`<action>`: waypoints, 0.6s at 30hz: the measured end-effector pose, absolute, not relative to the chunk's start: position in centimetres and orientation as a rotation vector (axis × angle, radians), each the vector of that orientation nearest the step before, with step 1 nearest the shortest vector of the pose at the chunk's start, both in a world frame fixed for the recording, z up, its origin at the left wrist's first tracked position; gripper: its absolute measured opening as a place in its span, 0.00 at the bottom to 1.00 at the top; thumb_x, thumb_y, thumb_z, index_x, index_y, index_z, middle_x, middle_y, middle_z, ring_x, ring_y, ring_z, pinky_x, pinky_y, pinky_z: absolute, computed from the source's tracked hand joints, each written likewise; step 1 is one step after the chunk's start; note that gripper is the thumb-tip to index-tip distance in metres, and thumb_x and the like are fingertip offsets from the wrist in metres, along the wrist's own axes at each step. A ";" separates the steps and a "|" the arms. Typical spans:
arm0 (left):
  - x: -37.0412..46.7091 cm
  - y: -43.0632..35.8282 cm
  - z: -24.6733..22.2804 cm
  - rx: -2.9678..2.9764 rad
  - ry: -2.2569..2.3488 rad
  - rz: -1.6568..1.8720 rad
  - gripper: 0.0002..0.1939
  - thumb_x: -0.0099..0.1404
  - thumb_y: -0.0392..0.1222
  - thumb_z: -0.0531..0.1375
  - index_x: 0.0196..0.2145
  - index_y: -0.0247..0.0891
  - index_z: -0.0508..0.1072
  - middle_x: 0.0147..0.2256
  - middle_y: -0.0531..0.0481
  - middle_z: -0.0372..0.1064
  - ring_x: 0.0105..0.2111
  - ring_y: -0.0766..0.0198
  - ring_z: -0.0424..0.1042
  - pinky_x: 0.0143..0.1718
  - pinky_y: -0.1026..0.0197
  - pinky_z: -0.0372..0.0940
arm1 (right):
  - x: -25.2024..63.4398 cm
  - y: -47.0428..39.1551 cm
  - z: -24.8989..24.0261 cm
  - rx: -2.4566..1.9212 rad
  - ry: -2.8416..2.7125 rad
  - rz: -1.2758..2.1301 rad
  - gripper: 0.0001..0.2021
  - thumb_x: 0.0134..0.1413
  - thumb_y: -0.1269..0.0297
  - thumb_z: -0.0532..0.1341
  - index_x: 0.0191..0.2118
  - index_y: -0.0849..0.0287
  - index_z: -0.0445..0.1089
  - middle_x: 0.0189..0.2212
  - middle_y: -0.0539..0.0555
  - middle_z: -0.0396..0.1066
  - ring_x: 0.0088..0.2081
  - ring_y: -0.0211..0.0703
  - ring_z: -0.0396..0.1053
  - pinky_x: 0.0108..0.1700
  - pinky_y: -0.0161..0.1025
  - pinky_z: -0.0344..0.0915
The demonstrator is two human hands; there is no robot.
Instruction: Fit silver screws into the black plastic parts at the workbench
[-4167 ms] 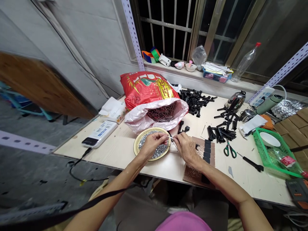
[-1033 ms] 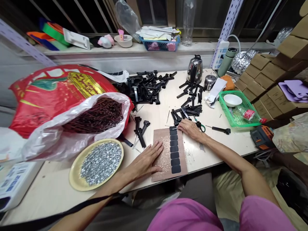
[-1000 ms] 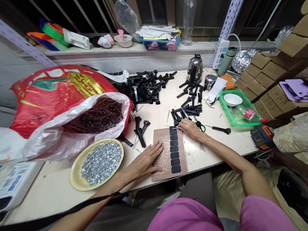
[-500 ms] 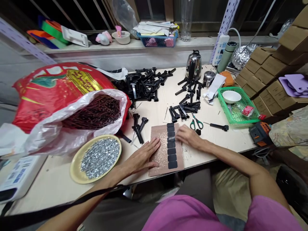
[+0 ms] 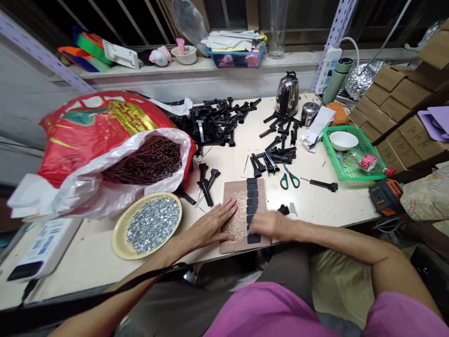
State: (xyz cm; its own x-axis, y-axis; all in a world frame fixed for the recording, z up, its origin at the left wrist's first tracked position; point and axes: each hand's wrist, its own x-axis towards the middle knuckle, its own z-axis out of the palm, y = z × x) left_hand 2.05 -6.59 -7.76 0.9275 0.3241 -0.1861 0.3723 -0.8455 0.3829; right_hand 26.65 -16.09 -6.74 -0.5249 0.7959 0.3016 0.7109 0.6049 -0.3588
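Note:
A brown board (image 5: 235, 187) lies at the table's front edge, its left part speckled with pale marks. Down its right part runs a column of several black rounded pieces (image 5: 252, 202). My left hand (image 5: 215, 222) lies flat on the board's left side, fingers spread. Over the lower black pieces is my right hand (image 5: 271, 224), slightly blurred, with its fingers curled together; whatever they hold is hidden. A small black part (image 5: 283, 209) and a grey scrap (image 5: 293, 208) lie just beyond my right wrist.
A yellow bowl of shiny metal bits (image 5: 117, 238) and a red sack (image 5: 77, 154) are on the left. Black plastic parts (image 5: 220, 119), green-handled scissors (image 5: 289, 178), a kettle (image 5: 287, 91), a green basket (image 5: 336, 164) and a drill (image 5: 386, 196) lie behind and right.
My right hand has moved down the column, from the upper pieces to the lower ones. My left hand stays on the board. The whole view has shifted slightly.

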 end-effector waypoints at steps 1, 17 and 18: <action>2.1 -6.6 -7.8 2.664 0.505 -0.160 0.44 0.63 0.60 0.54 0.67 0.38 0.40 0.67 0.34 0.40 0.66 0.46 0.40 0.62 0.43 0.48 | 27.1 -15.7 -6.7 -1.192 -2.383 0.272 0.15 0.66 0.65 0.50 0.31 0.55 0.70 0.29 0.50 0.67 0.33 0.37 0.63 0.35 0.34 0.66; 2.2 -5.2 -6.7 2.600 0.611 -0.002 0.29 0.67 0.54 0.52 0.61 0.39 0.59 0.64 0.38 0.53 0.64 0.52 0.52 0.61 0.44 0.50 | 25.5 -17.8 -2.8 -1.361 -1.903 0.905 0.10 0.61 0.63 0.56 0.30 0.61 0.68 0.28 0.52 0.68 0.31 0.37 0.64 0.34 0.36 0.64; 1.8 -4.7 -6.4 2.605 0.671 0.069 0.25 0.69 0.50 0.49 0.59 0.39 0.63 0.62 0.39 0.57 0.63 0.53 0.55 0.61 0.45 0.52 | 24.6 -19.0 -2.5 -1.384 -1.765 1.162 0.10 0.60 0.61 0.57 0.30 0.61 0.68 0.26 0.49 0.67 0.27 0.34 0.63 0.29 0.33 0.62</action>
